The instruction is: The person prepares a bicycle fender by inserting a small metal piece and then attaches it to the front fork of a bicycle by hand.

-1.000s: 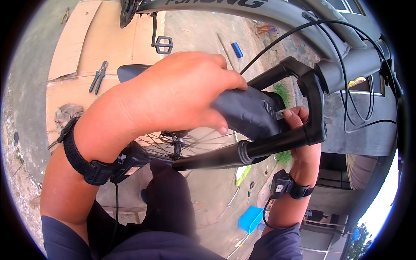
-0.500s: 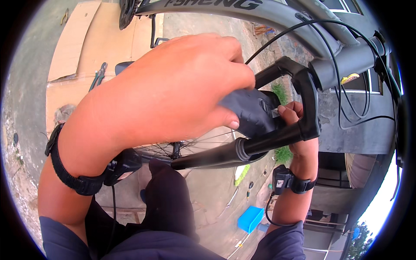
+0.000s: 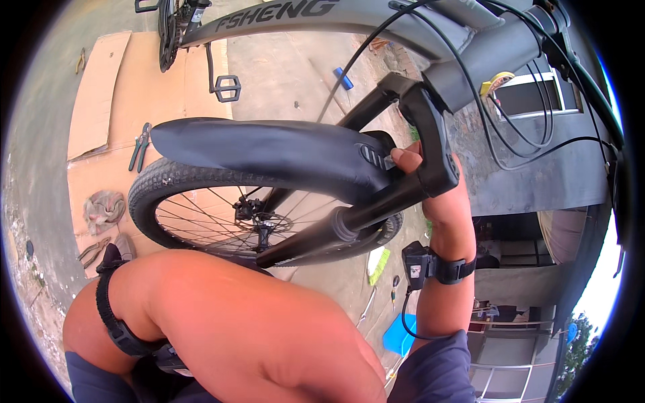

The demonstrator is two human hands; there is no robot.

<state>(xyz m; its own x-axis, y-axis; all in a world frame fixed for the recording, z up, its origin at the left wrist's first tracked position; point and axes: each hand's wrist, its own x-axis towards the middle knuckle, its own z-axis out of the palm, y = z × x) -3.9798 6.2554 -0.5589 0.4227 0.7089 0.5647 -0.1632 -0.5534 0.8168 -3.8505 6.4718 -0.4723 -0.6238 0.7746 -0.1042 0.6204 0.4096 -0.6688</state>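
Observation:
A black mudguard (image 3: 269,144) with a slotted end lies over the front wheel's knobby tyre (image 3: 149,205), its slotted end between the legs of the black suspension fork (image 3: 430,127). Reaching round beyond the fork, my right hand (image 3: 407,158) is closed at the slotted end. A tiny pale bit shows at its fingertips, too small to name. My left hand (image 3: 329,359) is large and close at the lower edge, bent toward my right sleeve and away from the bicycle. Its fingers are out of sight, so any grip is hidden.
The grey bicycle frame (image 3: 376,23) and looping black cables (image 3: 480,127) fill the upper right. Cardboard (image 3: 171,87) on the ground bears pliers (image 3: 140,148) and a rag (image 3: 104,211). A yellow tape roll (image 3: 496,84) hangs by the cables. A blue bin (image 3: 400,334) stands lower right.
My left hand has moved from above the mudguard down toward my body, uncovering the mudguard and wheel. My right hand stays at the slotted end. The view has shifted, too.

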